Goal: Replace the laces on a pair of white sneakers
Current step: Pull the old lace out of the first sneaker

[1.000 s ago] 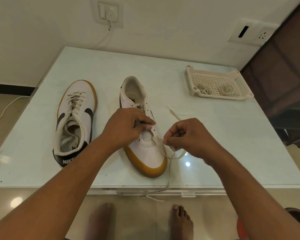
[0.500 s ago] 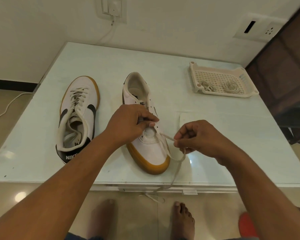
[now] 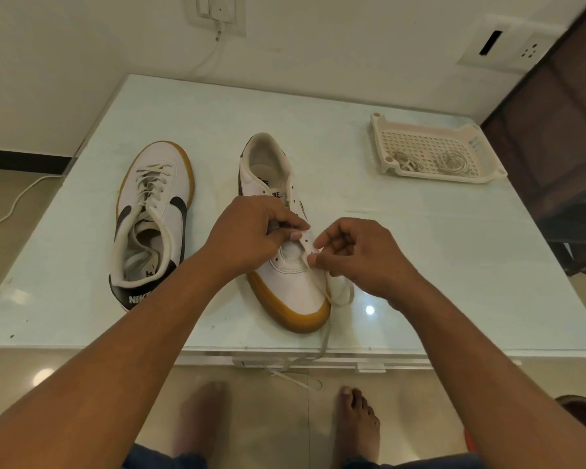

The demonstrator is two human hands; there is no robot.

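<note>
Two white sneakers with gum soles lie on the pale table point(image 3: 420, 265). The left sneaker point(image 3: 153, 218) is laced, its heel towards me. The right sneaker point(image 3: 285, 272) points its toe at me and has bare eyelets. My left hand point(image 3: 251, 235) grips the eyelet flap and tongue of this shoe, fingers curled. My right hand point(image 3: 356, 258) pinches a white lace point(image 3: 339, 289) at the lowest eyelet on the shoe's right side. The lace loops beside the toe and hangs over the table's front edge towards the floor.
A white perforated plastic tray point(image 3: 386, 143) stands at the back right of the table with coiled laces point(image 3: 450, 162) in it. A wall socket with a white cable is behind the table. A dark chair is at the right. My bare feet are below the front edge.
My right hand moved left, from beside the shoe back to its lowest right eyelet, with the lace between its fingers. The left hand kept its hold on the shoe.
</note>
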